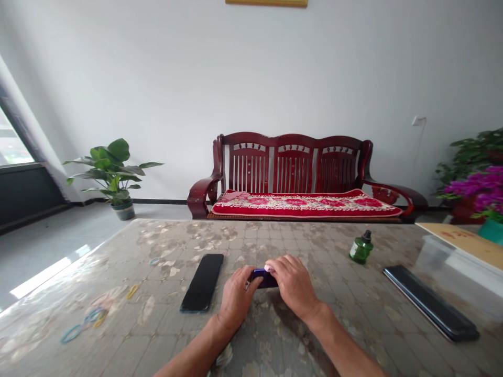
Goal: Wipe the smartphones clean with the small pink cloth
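Low over the middle of the table, both hands are closed around a dark blue-purple phone-like object [269, 279], mostly covered by the fingers. My left hand [238, 293] grips its left end between thumb and fingers. My right hand [294, 285] is bent over its right end, pinching a small pale pink piece [269, 268] against the top edge; its kind is unclear. Left of my hands a black phone [203, 283] lies flat, screen up. A small green bottle [360, 248] with a black top stands upright to the right.
Colourful hair ties [92, 317] lie at the left of the patterned table [157, 340]. On the right are a long black case [430, 301] and a clear plastic box [456, 262] under a tan board [467, 242]. A wooden bench [298, 137] stands beyond.
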Demonstrator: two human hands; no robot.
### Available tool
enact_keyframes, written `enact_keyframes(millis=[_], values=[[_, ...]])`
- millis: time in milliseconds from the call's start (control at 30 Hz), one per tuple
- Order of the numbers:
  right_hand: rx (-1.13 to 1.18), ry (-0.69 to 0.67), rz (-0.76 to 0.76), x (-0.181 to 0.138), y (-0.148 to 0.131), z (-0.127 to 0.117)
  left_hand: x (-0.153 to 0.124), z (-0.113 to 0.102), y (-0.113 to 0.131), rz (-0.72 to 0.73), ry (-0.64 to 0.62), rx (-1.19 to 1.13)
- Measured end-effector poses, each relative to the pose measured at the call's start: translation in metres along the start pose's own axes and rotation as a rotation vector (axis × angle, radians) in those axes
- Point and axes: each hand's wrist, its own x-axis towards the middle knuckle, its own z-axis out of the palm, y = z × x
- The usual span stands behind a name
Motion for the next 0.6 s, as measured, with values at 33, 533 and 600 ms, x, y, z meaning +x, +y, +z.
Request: enact_keyframes(millis=[33,533,600], values=[[-0.001,-0.011,-0.005,-0.001,0.0,0.001,0.0,-0.001,0.001,0.013,-0.013,-0.003],[-0.04,0.046,-0.037,-0.014,0.0,0.001,0.003,-0.009,0.0,0.225,-0.022,0.123],[-0.05,0.044,-0.042,-0.016,0.003,-0.001,0.003,-0.009,-0.001,0.262,-0.01,0.148]])
